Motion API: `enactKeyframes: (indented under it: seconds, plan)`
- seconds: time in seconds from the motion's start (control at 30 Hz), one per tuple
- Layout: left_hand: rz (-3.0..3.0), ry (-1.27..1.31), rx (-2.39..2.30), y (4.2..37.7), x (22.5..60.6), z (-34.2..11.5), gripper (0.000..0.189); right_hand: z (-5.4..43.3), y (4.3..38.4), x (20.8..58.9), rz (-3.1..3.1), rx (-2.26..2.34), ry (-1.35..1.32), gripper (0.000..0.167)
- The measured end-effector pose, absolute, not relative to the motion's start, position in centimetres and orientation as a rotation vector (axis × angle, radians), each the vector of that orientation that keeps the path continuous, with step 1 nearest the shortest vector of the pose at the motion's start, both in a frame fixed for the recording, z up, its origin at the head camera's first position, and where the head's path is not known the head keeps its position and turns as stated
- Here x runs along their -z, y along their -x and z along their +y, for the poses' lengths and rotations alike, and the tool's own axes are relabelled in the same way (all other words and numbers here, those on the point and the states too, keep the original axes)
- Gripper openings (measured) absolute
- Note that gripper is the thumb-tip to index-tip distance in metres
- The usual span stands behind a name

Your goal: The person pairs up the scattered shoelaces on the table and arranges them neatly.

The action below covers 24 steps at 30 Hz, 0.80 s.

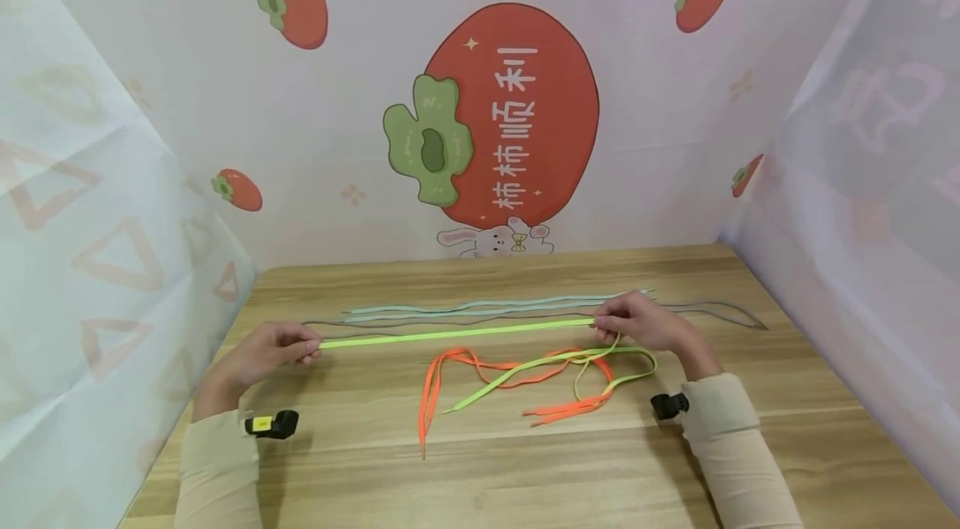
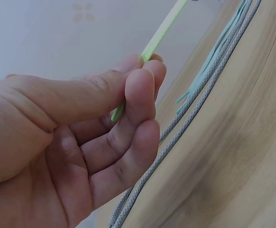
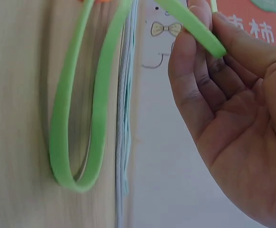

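Note:
A flat lime-green shoelace point(image 1: 457, 332) is stretched taut between both hands above the table. My left hand point(image 1: 273, 346) pinches one end between thumb and fingertips, and a short tip pokes out below the thumb in the left wrist view. At the right, my right hand point(image 1: 641, 321) pinches the same lace farther along. From there the rest of the lace hangs down and loops over an orange shoelace point(image 1: 431, 396) on the table. In the right wrist view a wide bend of the green lace point(image 3: 99, 109) shows beside the hand.
Behind the taut lace, light blue shoelaces point(image 1: 487, 302) lie lengthwise across the wooden table point(image 1: 480, 479). Grey shoelaces point(image 1: 731, 312) lie alongside them and reach farther to both sides. A printed cloth backdrop point(image 1: 337, 112) stands at the back, with cloth walls left and right.

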<state>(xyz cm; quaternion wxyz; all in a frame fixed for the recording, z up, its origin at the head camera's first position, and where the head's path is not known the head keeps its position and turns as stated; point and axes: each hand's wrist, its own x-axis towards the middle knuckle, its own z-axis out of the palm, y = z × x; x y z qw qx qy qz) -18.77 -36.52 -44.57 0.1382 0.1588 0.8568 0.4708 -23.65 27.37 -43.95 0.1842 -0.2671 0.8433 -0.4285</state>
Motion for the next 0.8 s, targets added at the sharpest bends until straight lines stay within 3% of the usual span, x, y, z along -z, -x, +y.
enactKeyframes:
  seconds: [0.8]
  plan:
    - [2.462, -0.292, -1.396, 18.9, 45.6, -37.3, 0.031, 34.2, 24.0, 45.3, 2.456, 1.326, 0.483, 0.029]
